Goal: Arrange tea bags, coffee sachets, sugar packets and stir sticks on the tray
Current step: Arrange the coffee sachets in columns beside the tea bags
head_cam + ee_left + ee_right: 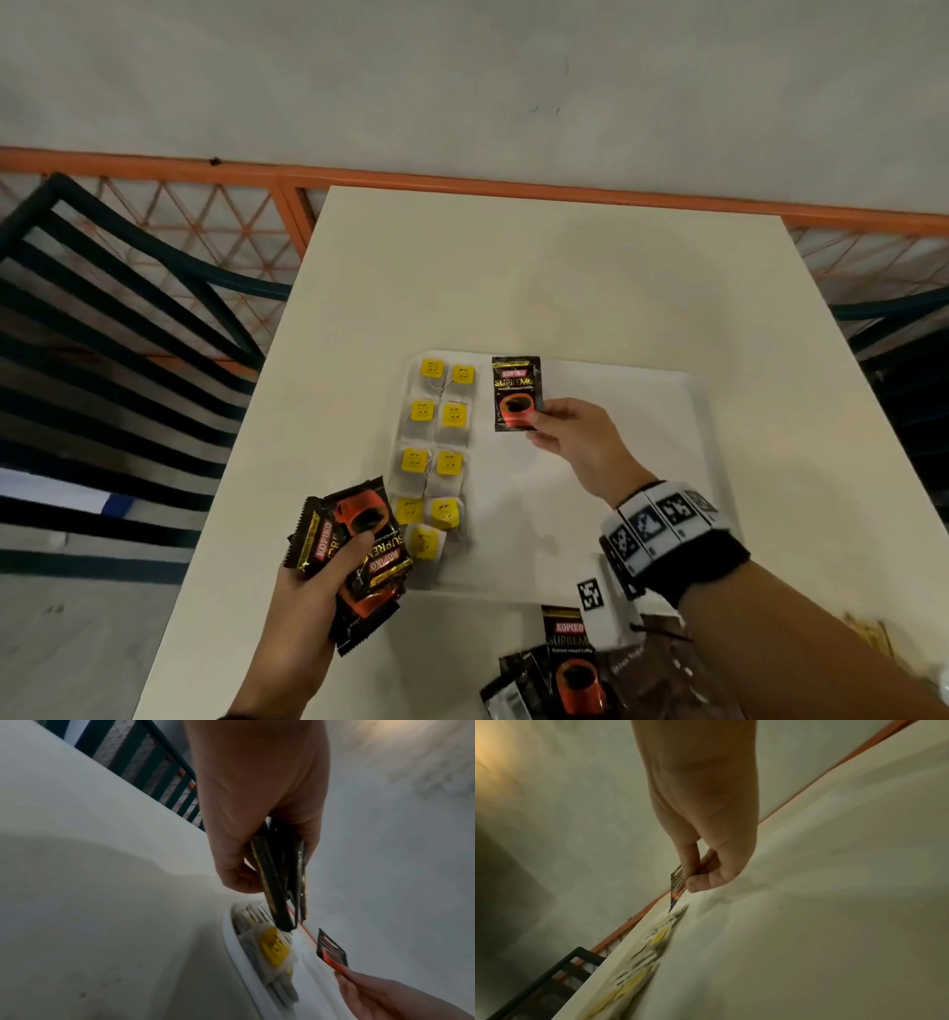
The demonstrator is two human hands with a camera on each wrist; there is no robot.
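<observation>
Pinching one Kopiko Supreme coffee sachet (516, 393) by its lower right corner with my right hand (575, 434), thumb on top, over the far end of the white tray (667, 411), just right of the tea bags (439, 452). Sachet is black, red "KOPIKO" banner, gold "SUPREME", red cup printed below. My left hand (313, 591) grips a fanned stack of the same sachets (354, 550) over the counter's (565, 277) left edge, beside the tray's near left corner. Tea bags lie in two columns down the tray's left side, each with a square yellow tag; tag print too small to read. More Kopiko sachets (562, 663) lie on the counter at the near edge, next to a clear plastic bag (662, 668). Counter is off-white; behind it an orange rail (462, 177), grey wall, dark slatted chair (102, 308) to the left.
</observation>
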